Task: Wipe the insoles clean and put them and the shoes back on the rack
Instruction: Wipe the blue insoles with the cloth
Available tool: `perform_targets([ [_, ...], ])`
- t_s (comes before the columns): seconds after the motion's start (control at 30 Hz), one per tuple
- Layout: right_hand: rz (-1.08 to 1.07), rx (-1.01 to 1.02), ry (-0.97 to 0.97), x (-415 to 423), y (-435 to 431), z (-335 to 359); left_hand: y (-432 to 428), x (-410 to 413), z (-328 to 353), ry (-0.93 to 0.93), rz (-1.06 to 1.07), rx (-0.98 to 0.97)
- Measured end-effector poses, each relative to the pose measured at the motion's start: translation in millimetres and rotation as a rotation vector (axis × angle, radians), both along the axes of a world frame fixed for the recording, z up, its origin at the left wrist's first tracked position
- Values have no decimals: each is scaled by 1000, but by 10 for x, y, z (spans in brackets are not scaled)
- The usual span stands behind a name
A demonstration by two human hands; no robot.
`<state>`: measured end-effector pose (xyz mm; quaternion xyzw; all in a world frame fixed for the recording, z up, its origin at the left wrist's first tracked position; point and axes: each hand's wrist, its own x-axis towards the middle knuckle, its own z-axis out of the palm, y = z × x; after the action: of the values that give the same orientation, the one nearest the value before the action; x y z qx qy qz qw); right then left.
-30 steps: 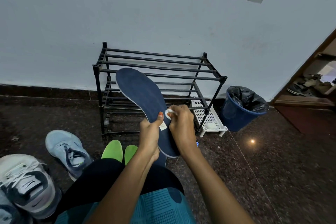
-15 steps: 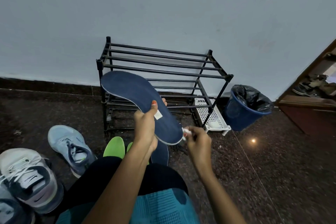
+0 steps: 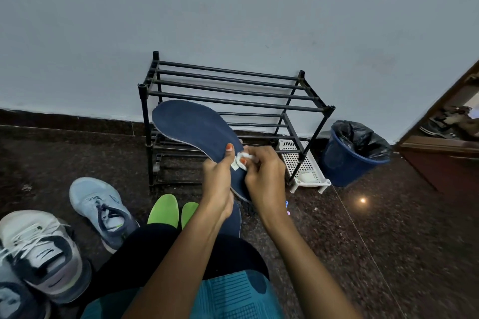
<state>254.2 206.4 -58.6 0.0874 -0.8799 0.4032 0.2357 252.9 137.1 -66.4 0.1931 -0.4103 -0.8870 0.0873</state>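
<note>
left hand [image 3: 217, 179] grip closed round mid navy insole [image 3: 191, 124], thumb on top. right hand [image 3: 264, 176] pinches white wipe [image 3: 243, 156] onto the insole beside that thumb; half a second ago it was off the heel end. insole in air, toe up-left before rack [image 3: 233, 85]. green insoles [image 3: 163, 208], shoes [image 3: 103, 207] lie left; bare floor [image 3: 388, 241] right.
</note>
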Motion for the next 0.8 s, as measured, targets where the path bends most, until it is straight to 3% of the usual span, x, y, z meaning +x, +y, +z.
perform_targets([
  [0.43, 65, 72, -77, 56, -70, -47, -1, 3, -54, -31, 42, -25],
  [0.63, -22, -84, -95, -42, -47, 2, 47, 45, -55, -14, 31, -51],
  [0.8, 46, 11, -131, 107, -59, -82, -2, 46, -68, -35, 8, -35],
])
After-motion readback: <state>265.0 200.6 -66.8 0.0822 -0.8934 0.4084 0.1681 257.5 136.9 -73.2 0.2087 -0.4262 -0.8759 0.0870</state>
